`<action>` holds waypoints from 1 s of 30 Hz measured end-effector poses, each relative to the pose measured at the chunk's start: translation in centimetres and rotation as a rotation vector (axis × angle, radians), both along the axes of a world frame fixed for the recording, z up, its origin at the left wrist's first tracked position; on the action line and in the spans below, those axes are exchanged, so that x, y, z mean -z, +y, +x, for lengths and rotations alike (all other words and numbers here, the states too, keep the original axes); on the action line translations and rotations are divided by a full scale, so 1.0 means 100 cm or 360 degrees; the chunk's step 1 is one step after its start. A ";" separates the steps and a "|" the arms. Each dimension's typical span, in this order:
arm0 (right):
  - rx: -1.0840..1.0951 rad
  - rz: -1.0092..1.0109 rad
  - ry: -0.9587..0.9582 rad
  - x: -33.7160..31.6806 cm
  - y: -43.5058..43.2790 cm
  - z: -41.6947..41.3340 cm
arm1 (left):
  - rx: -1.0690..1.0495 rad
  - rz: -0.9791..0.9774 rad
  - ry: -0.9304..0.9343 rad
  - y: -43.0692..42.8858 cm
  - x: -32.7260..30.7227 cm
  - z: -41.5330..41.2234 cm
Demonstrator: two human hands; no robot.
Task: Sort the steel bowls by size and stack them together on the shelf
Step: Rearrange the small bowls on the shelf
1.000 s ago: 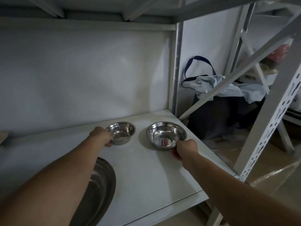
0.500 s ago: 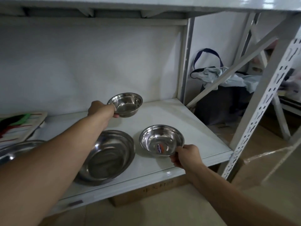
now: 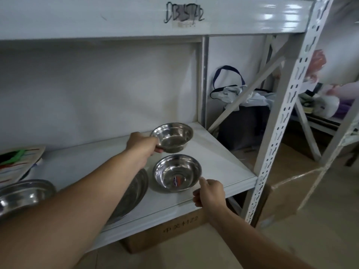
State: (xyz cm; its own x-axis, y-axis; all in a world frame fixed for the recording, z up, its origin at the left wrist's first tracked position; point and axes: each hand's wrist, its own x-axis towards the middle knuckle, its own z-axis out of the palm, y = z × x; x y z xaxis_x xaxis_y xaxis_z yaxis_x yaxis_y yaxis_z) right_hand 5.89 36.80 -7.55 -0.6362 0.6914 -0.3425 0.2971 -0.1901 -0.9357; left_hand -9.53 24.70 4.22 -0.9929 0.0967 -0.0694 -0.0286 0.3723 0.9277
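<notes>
Pinching the small bowl (image 3: 172, 137) aloft, the left hand (image 3: 142, 145) readies nesting into the mid bowl (image 3: 177, 172); the right hand (image 3: 210, 193) hovers loosely curled, empty.

Only one view on my feed: head camera, wide-angle, worn by person, facing forward and down into white shelf (image 3: 223, 164) from front. Sits close, within arm's reach; both forearms enter from bottom edge. Upper shelf beam (image 3: 136, 16) fills top of frame, floor (image 3: 291, 239) shows lower right. Edges bend from lens. No second view to compare.
</notes>
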 end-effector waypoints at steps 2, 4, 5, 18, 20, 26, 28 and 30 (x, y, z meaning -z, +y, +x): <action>0.0026 0.0004 0.0064 0.001 0.008 0.010 | 0.0109 -0.0006 -0.0046 0.044 0.008 0.014; 0.0043 -0.0037 0.0129 0.003 0.018 0.019 | 0.0197 -0.0059 -0.0084 0.088 0.021 0.027; 0.0048 -0.0056 0.0144 0.004 0.023 0.023 | 0.0230 -0.0106 -0.0083 0.107 0.028 0.032; 0.0035 -0.0125 0.0184 0.027 0.069 0.045 | 0.0233 -0.0467 -0.0182 0.181 0.096 0.043; 0.0022 -0.0129 0.0177 0.027 0.069 0.045 | 0.0284 -0.0538 -0.0234 0.182 0.095 0.044; 0.0055 -0.0101 0.0155 0.021 0.068 0.050 | 0.0510 -0.0653 -0.0313 0.165 0.057 0.059; 0.0048 -0.0071 0.0147 0.016 0.064 0.053 | 0.0545 -0.0581 -0.0301 0.148 0.032 0.061; 0.0028 -0.0038 0.0161 0.007 0.056 0.057 | 0.0562 -0.0382 -0.0281 0.120 0.008 0.062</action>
State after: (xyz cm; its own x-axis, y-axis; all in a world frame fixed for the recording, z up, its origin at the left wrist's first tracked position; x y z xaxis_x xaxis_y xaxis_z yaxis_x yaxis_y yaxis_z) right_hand 11.55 42.39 -8.24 -0.6565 0.6950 -0.2933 0.1976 -0.2169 -0.9560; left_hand -3.34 36.68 3.43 -0.8730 0.3877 -0.2960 -0.0110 0.5911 0.8065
